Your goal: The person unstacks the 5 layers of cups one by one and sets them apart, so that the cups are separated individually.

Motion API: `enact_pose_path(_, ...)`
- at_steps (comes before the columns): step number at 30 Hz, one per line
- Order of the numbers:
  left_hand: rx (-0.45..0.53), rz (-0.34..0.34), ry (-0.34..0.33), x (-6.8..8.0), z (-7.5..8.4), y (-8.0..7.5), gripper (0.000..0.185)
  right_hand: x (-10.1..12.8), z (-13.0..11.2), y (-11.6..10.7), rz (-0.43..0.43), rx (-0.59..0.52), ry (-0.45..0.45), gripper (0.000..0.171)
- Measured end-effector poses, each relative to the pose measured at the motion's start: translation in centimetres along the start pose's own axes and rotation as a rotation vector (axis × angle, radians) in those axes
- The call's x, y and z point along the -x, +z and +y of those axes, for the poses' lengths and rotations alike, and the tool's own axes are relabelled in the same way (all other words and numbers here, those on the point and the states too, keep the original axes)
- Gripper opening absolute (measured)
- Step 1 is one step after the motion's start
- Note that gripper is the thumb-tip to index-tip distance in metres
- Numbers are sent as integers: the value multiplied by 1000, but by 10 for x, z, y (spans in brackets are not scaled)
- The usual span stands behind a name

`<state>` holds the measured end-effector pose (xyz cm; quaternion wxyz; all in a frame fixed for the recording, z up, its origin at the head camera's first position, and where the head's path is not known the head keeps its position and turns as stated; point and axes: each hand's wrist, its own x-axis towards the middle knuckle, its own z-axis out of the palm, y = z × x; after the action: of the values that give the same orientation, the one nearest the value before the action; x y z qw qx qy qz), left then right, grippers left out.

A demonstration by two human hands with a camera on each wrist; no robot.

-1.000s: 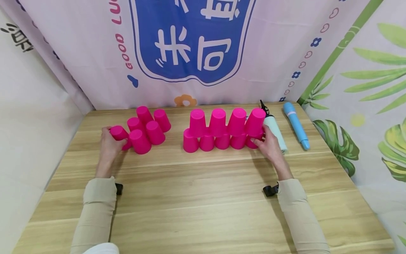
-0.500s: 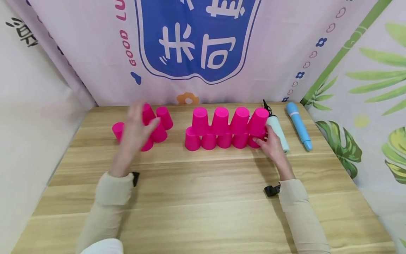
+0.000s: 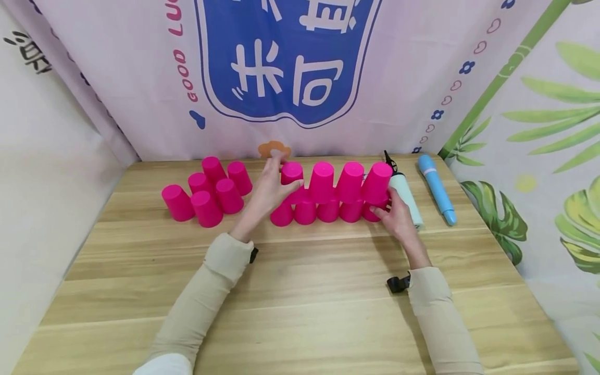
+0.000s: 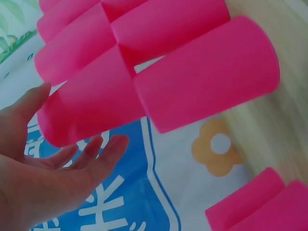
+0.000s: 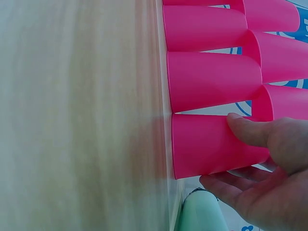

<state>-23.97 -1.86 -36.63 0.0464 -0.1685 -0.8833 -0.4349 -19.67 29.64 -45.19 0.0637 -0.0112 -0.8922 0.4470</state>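
If my open left hand (image 3: 272,187) bumps the top cup (image 3: 291,174), the stack could topple, though my right hand (image 3: 394,216) grips the end cup (image 5: 211,144).

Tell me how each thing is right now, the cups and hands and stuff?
Stacked cups: upside down, two rows, four on five.
Loose cups: upside down, clustered, untouched.
Left hand: open, at top-left cup.
Right hand: fingers round bottom-right cup.
Pump: lying down.
Blue tube: lying down.
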Motion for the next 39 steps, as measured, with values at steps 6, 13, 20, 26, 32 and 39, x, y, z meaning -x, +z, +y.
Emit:
enact_pose_path(6,22,9,-33,1,0,3,71,-1,-3,0,4,-8,-12,66)
enact_pose_path(13,15,60,-29,6,2,-1,67,-2,-3,-1,10,1,-17,66)
enact_pose_path(20,0,162,-5,17,4,-20,66,-1,-2,-1,11,1,-12,67)
enact_pose_path(26,-14,211,-18,29,-3,-39,64,-1,-1,-2,7,-1,-5,66)
enact_pose_path(32,-35,230,-70,41,-21,-54,62,0,-2,-2,2,-3,-4,67)
enact_pose_path(39,-76,184,-167,53,-45,-60,64,0,-1,-1,-4,0,15,66)
